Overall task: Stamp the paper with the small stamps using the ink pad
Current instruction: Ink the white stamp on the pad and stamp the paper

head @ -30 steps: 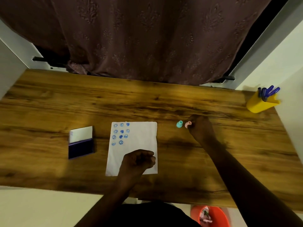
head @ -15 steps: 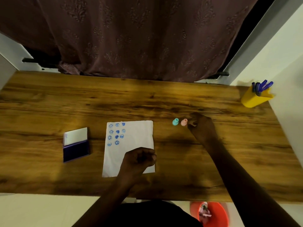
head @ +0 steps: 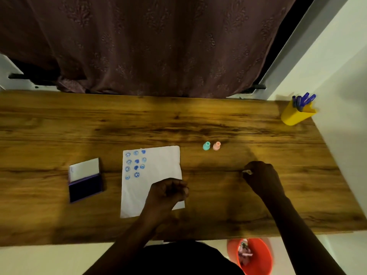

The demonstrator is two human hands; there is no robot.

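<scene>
- Now the right hand (head: 262, 178) sits on the table (head: 59, 126), nearer the person than the two stamps and off to their right; it is loosely curled, a pale speck at its fingertips, and I cannot tell what that is or whether anything is gripped.
- Teal stamp (head: 206, 145) and pink stamp (head: 216, 146) stand upright side by side, just beyond the paper's far right corner, handles up; the right hand is the nearer one.
- Left hand (head: 167, 192) is a closed fist resting on the paper (head: 158, 167), near its right edge, seemingly pinning it.
- Ink pad (head: 85, 180) lies open to the left of the paper, well apart from both stamps.
- Blue prints fill only the paper's upper left, so most of the sheet is unstamped.
- A second ago the right hand was touching the pink stamp; it has since drawn back, leaving both stamps standing.
</scene>
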